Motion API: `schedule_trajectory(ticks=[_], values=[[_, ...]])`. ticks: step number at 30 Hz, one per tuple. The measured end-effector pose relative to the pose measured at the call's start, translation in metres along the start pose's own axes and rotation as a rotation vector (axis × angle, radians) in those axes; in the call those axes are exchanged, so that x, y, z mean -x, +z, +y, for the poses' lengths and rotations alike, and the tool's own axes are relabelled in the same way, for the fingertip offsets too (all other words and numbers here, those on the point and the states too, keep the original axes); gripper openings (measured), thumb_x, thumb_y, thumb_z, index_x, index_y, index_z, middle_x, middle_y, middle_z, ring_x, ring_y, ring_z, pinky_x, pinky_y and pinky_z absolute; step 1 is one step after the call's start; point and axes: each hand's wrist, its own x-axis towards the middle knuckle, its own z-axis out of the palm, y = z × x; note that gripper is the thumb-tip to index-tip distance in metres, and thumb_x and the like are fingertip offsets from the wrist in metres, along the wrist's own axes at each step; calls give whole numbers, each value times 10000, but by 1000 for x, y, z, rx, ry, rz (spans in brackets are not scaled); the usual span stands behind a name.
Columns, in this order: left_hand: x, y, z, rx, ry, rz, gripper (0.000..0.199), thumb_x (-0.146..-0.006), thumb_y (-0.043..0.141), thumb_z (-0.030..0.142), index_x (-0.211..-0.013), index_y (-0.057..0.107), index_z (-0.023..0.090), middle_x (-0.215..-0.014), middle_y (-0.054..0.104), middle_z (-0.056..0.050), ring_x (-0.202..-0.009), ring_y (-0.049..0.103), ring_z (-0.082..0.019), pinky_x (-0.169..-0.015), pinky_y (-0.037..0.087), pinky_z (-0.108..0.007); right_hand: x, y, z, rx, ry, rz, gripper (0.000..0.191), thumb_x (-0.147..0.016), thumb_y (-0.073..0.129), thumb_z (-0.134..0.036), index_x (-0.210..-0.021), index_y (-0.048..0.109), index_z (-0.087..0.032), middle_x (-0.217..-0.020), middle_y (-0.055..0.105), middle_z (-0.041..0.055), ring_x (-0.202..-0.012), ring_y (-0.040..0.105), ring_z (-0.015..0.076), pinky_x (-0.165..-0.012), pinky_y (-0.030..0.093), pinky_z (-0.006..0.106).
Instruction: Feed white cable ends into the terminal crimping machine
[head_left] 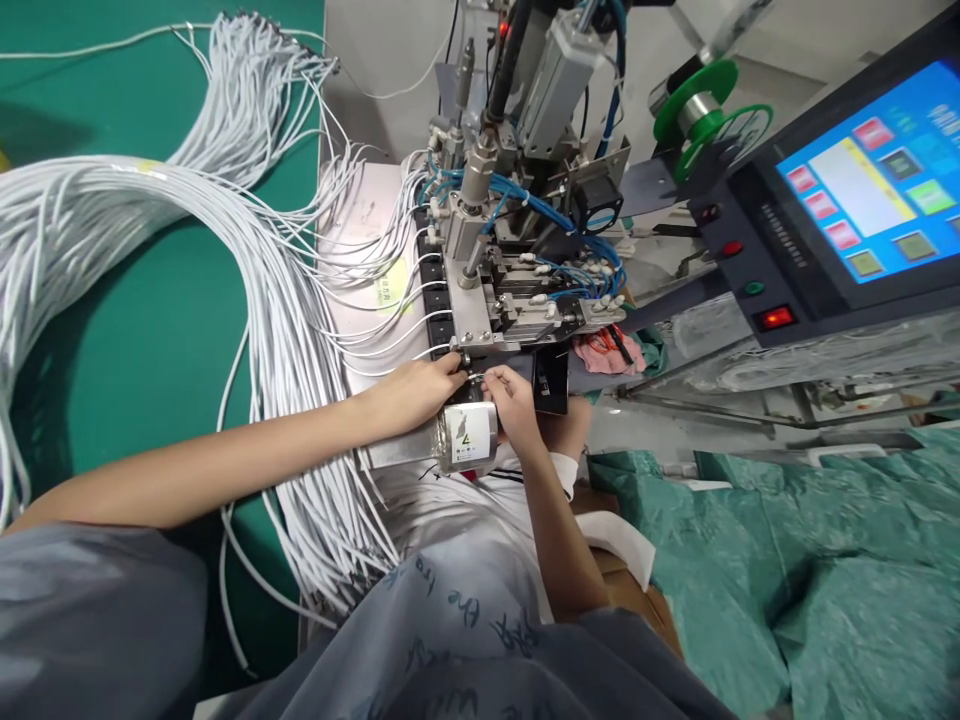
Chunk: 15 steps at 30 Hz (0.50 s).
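My left hand point(429, 390) reaches in from the left, its fingers closed at the front end of a row of black clamp blocks point(439, 300). Thin stripped wire ends point(475, 377) show between my two hands; they seem to belong to a white cable, most of which my left hand hides. From the other side, my right hand point(511, 398) pinches these wire ends with thumb and forefinger. Just below the fingers sits a clear-wrapped box with a white label point(470, 432). Several white cables point(382, 335) run into the clamp blocks of the machine point(472, 240).
A large bundle of white cables point(255, 250) drapes over the green table point(161, 330) at left. At right stand a touchscreen panel point(862, 190) and a green spool point(697, 115). A black tray point(551, 380) lies beside my right hand; green sheeting point(750, 550) covers the lower right.
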Motion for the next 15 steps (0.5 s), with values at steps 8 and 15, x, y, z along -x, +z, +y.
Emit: schedule_trajectory(ticks=[8,15], values=[[2,2,0,24,29,2,411,-857,390,81,-1243,512,147,-920,535,-78,-546,562,-108,-537,464,-244,-2,2,-2,-154,90,-41,155,-727,565,-303,-661,505,-177,-545,435,-60,-489,377,78,-482,281,219],[0,2,2,-96,26,-65,415,-873,385,98,-1276,478,132,-991,522,-107,-597,597,-130,-536,477,-253,-5,2,-2,-188,148,-76,170,-723,570,-313,-643,502,-180,-525,448,-57,-469,366,72,-473,271,221]])
